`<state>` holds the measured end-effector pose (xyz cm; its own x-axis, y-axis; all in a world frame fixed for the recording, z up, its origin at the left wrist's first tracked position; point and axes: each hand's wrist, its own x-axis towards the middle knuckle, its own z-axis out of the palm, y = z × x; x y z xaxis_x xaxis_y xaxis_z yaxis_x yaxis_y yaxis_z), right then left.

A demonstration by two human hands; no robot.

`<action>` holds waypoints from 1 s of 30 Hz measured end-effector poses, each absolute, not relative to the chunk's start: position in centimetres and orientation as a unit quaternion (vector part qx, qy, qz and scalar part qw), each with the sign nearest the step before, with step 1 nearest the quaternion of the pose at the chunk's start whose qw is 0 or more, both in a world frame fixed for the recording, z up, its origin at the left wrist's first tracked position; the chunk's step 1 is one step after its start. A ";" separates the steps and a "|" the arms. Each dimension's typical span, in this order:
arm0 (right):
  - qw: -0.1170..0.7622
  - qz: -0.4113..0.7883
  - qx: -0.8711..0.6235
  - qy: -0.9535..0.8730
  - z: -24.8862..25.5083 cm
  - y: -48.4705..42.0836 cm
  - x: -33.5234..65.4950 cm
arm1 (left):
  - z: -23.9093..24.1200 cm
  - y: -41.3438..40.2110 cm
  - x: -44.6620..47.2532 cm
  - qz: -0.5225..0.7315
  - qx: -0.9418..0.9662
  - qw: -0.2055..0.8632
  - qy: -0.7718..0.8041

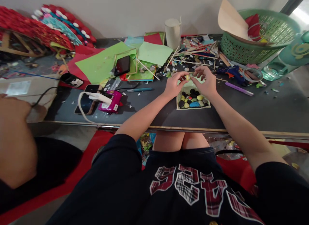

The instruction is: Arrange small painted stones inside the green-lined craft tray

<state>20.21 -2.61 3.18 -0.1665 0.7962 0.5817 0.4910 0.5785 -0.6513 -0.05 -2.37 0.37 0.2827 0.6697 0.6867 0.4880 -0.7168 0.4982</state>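
Note:
My left hand (174,85) and my right hand (205,81) meet above the far part of a shallow framed tray (193,108). A small yellow pebble (187,77) is pinched in the fingertips of my left hand. The curled thumb and fingers of my right hand close in on the pebble's other side and appear to touch it. Black, yellow and pale pebbles fill the near half of the tray, with a larger blue pebble (194,104) at its front. The tray's far part shows a pale green base, partly hidden by my hands.
Coloured paper (106,62), sticks and scraps cover the table's back. Rightward are a blue glue gun (233,73), a purple pen-like stick (238,89), a green basket (241,51) and a bottle (277,65). Phones and a magenta power block (113,102) lie left, near another person's arm (16,138).

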 end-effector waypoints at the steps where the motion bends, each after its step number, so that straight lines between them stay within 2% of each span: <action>1: 0.478 0.157 -0.415 -0.758 3.2 -2.8 20.1 | 0.4 -2.4 0.0 0.479 0.793 0.099 0.364; 16: 0.399 0.119 -0.377 -0.827 3.3 -2.9 20.5 | 0.9 -3.0 0.0 0.451 0.801 0.081 0.386; 30: 0.407 0.112 -0.368 -0.828 2.8 -3.1 20.3 | 1.0 -3.1 -0.1 0.456 0.802 0.072 0.380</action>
